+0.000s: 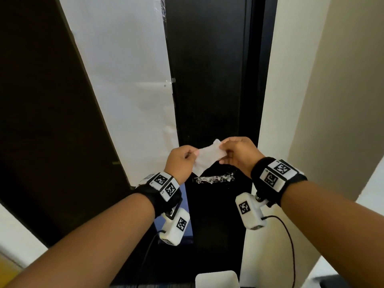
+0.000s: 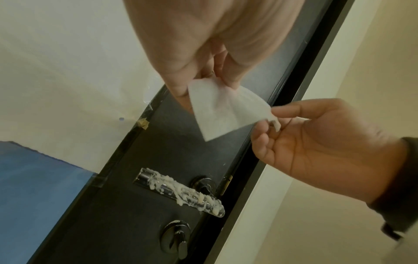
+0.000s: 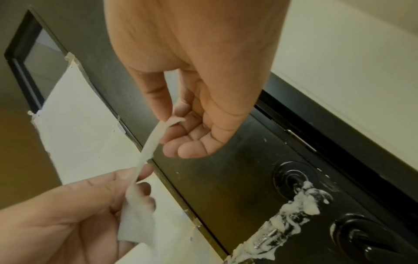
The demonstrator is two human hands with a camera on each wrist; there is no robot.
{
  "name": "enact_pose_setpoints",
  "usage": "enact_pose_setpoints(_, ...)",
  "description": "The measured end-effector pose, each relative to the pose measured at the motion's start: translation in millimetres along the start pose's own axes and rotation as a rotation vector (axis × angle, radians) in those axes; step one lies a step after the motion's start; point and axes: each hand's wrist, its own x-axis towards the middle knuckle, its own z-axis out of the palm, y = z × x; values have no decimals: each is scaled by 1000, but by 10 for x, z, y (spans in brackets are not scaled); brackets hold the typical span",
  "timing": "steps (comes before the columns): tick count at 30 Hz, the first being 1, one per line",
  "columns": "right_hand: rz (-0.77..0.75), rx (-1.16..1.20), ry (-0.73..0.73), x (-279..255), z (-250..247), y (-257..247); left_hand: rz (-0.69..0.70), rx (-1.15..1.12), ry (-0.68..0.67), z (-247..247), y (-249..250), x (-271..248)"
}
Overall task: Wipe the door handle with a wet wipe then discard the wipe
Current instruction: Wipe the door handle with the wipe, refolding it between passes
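Your left hand (image 1: 180,161) and right hand (image 1: 239,153) are raised in front of you, and between them you hold the wet wipe (image 1: 208,157) stretched out. Your left thumb and fingers (image 2: 178,84) pinch one edge of the wipe; your right thumb and fingers (image 3: 156,100) pinch the opposite corner, with the other right fingers loosely curled underneath. The wipe is white, partly unfolded, and hangs in the air clear of the door.

Just below and behind the wipe is the door handle (image 1: 214,179), a shiny metal lever on the dark door (image 1: 207,80), smeared along its length with whitish blobs. Neither hand touches it. Under the handle sits a round lock knob (image 2: 175,237). White paper (image 1: 124,80) is taped over the panel to the left of the door, and a pale wall (image 1: 295,80) runs along the right.
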Motion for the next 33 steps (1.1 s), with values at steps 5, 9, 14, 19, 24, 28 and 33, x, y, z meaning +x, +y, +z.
enact_pose_setpoints(5, 78, 14, -137, -27, -113, 72, 107, 83, -184, 22, 57, 99)
enact_pose_setpoints(9, 149, -71, -284, -71, -75, 94, 183, 199, -405, 88, 126, 141)
enact_pose_setpoints(14, 214, 9, -326, -62, -74, 158, 189, 176, -396, 129, 176, 251)
enact_pose_setpoints(19, 220, 65, -187, 7, -108, 187, 205, 159, -298, 142, 153, 339)
enact_pose_setpoints(24, 154, 31, 148, 138, -271, 238, 312, 268, -183, 53, 135, 417)
enact_pose_setpoints(28, 119, -39, 411, 202, -491, 348, 532, 512, -154, -88, 54, 483)
enact_pose_setpoints(33, 272, -178, 599, 371, -573, 502, 572, 709, -177, -129, -60, 549)
